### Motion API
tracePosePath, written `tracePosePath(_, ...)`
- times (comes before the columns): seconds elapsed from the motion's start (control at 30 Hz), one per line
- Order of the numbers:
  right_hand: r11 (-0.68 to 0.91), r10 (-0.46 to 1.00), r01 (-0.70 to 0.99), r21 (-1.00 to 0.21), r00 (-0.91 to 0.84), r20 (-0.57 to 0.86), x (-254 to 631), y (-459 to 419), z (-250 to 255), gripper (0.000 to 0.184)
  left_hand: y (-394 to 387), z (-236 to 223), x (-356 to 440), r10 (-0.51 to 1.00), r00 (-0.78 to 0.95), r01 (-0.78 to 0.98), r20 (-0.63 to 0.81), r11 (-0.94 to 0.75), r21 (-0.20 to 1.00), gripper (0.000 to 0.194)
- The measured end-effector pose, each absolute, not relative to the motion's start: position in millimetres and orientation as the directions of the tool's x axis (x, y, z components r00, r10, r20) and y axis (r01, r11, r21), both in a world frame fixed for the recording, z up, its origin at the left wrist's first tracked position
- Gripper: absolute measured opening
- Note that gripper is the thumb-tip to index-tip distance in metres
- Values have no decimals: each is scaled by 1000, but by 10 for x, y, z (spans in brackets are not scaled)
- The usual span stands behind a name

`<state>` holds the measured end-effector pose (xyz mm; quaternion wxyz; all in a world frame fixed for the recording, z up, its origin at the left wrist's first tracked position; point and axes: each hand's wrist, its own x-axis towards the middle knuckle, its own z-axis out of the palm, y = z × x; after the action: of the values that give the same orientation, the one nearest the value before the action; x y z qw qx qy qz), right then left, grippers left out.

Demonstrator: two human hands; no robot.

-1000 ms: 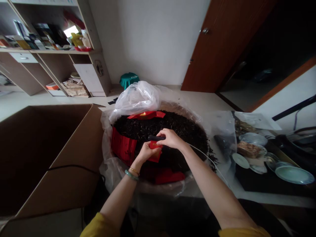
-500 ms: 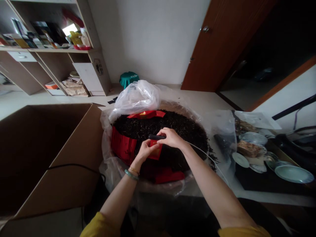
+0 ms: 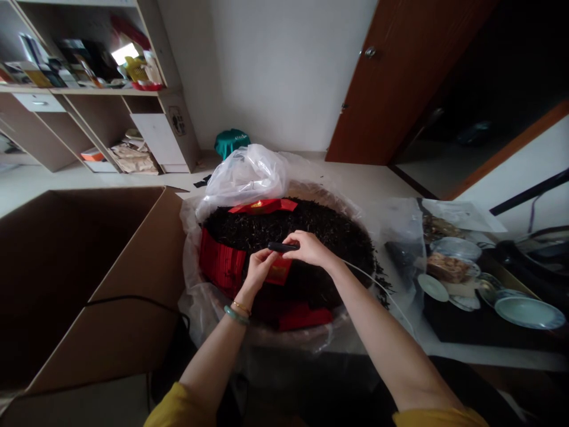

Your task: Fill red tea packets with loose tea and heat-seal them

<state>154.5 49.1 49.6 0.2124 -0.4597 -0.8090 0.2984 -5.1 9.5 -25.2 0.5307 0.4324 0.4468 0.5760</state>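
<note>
Head view showed our right hand [image 3: 310, 248] pinching a black tool [image 3: 281, 247] and our left hand [image 3: 258, 269] apparently pinching a red packet [image 3: 278, 272] below our right fingers, which a loosened grip could have dropped.

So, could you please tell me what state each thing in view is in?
Red packet: pinched in the left hand
Black tool: held level in the right hand's grip
Row of red packets: packed side by side
Dark leaves: loose, heaped
Plastic liner: open, bunched at the back
Cardboard box: open-topped
White drawer: shut
Brown door: open
</note>
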Motion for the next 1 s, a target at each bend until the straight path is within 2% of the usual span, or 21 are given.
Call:
tracePosePath(0.1,392,879,620,-679,-471,78,1603,532,484,36,104,-284,-63,994,-109,-233,1,-27,972,33)
tracePosePath(0.17,394,901,662,-638,-416,124,1681,589,460,44,105,-303,-64,990,-137,-272,-35,-4,962,33)
tracePosePath(0.37,338,935,833,-439,-244,256,1920,769,303,53,116,-329,-47,979,-203,-296,-24,-38,955,35)
tracePosePath(0.47,298,930,864,-407,-165,330,1877,716,270,50,128,-335,-49,971,-240,-266,-25,-41,963,29)
tracePosePath(0.57,372,905,770,-518,-178,386,1693,557,277,32,132,-338,-55,962,-273,-252,-23,-48,966,28)
tracePosePath(0.63,392,920,656,-645,-263,292,1545,446,279,26,129,-336,-60,962,-273,-252,-17,-54,966,28)
tracePosePath(0.7,345,929,588,-732,-325,177,1428,371,275,16,121,-332,-64,964,-265,-248,-13,-55,967,29)
tracePosePath(0.8,275,944,566,-777,-311,108,1357,338,282,5,103,-314,-64,971,-238,-249,-34,-27,968,31)
tracePosePath(1.0,244,941,535,-809,-333,64,1415,385,354,7,80,-260,-53,985,-171,-223,7,-46,974,33)
